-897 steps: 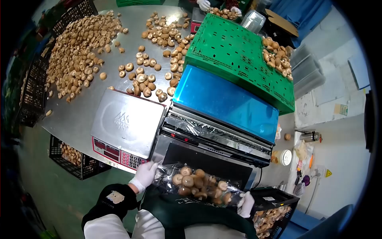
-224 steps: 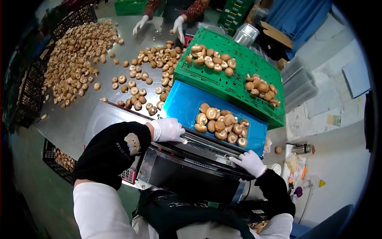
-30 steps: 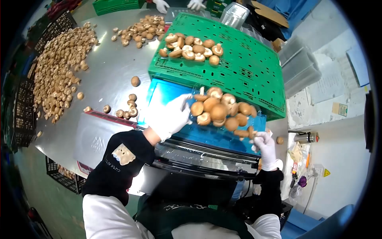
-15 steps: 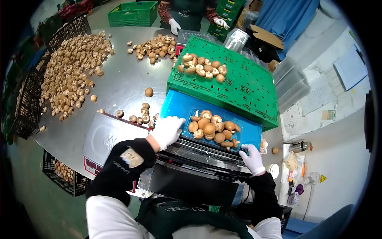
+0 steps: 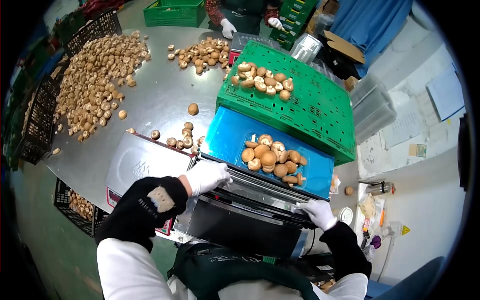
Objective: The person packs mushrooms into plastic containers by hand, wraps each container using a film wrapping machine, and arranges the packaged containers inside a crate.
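Both of my white-gloved hands are at the front of a wrapping machine (image 5: 240,230) with a dark flat plate. My left hand (image 5: 207,177) is closed, fingertips pinched at the left end of a strip of clear plastic film (image 5: 265,189). At the right end of that strip, my right hand (image 5: 319,214) pinches too. Just beyond them is a blue board (image 5: 225,132). On it sits a clear plastic tray (image 5: 303,162) filled with brown mushrooms (image 5: 268,158), caps and stems mixed.
Behind the board, an upturned green crate (image 5: 310,115) carries more mushrooms. A scale (image 5: 145,160) stands at left on the steel table (image 5: 165,100). A large mushroom heap (image 5: 95,80) lies far left beside black crates (image 5: 35,120). Across the table, a co-worker's gloved hand (image 5: 228,28) shows.
My hands have come off the blue board and tray edge, moved towards me, and closed on the film at the machine's front. The view has shifted slightly.
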Demonstrator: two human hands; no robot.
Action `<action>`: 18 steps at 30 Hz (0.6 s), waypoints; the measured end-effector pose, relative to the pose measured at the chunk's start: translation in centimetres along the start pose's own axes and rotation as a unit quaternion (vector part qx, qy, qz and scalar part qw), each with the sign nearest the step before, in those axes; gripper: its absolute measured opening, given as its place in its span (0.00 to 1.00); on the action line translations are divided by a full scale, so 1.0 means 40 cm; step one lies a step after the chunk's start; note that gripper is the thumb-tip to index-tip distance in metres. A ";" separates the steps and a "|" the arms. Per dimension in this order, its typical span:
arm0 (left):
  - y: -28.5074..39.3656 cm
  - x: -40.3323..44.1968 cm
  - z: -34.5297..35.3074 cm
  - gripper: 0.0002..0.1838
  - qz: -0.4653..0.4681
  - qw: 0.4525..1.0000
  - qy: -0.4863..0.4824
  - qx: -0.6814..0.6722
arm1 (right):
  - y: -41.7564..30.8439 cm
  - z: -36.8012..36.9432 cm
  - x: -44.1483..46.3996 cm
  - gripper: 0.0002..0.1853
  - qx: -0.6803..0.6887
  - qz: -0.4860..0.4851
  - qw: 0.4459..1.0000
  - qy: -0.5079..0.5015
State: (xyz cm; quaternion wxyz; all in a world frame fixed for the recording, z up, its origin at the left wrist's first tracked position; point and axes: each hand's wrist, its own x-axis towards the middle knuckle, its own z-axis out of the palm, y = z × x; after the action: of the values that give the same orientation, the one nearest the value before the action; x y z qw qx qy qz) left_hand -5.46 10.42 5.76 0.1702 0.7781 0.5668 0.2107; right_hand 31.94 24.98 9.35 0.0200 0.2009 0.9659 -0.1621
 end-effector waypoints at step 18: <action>-0.099 0.364 -0.093 0.17 -0.051 0.960 0.133 -0.241 | 0.158 -0.095 0.303 0.23 0.150 0.023 0.972 0.180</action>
State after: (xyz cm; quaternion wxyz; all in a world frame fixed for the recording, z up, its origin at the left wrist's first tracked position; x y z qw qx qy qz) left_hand -6.69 25.60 8.88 0.2862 0.6488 0.5561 0.4335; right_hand 23.41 36.32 9.77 -0.1812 0.2496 0.9133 -0.2661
